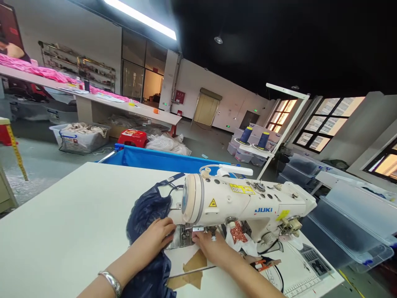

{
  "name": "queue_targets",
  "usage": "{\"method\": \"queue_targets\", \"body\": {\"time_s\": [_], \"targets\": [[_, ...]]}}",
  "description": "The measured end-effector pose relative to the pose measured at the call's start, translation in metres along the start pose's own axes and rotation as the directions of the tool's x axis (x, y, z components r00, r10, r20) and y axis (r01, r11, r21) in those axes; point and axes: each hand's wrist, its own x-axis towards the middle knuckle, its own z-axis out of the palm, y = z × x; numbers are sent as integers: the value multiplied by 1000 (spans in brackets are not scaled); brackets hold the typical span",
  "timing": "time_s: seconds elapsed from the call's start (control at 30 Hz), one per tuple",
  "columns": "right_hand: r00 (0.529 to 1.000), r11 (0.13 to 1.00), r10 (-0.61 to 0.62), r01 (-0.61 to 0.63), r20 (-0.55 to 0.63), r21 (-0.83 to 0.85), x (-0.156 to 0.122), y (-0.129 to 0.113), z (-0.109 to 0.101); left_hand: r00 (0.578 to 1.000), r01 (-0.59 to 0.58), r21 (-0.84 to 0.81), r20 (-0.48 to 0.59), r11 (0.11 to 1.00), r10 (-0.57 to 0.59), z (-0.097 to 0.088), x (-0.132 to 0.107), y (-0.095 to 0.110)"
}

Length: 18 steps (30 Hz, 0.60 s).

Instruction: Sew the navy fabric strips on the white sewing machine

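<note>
A cream sewing machine [248,200] stands on a white table [68,223]. Dark blue fabric [145,215] lies bunched to the left of its needle and runs down toward me. My left hand [156,236] rests on this fabric beside the metal needle plate [181,239], fingers bent and pressing down. My right hand [211,247] lies just under the presser foot [198,229], its fingers curled at the fabric edge; what they pinch is hidden. A silver bracelet [111,282] circles my left wrist.
Orange-handled snips [263,263] lie on the table at the right. Two blue thread cones [254,138] stand on a rack behind the machine. A blue bin [161,159] sits past the table's far edge. Clear plastic crates [356,223] stand on the right, a long work table [124,105] far left.
</note>
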Motion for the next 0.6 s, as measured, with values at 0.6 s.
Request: {"method": "queue_targets", "body": {"time_s": [0.6], "targets": [[939, 794, 335, -236, -80, 561, 8, 29, 18, 969, -218, 190, 158, 957, 189, -13, -6, 26]]}}
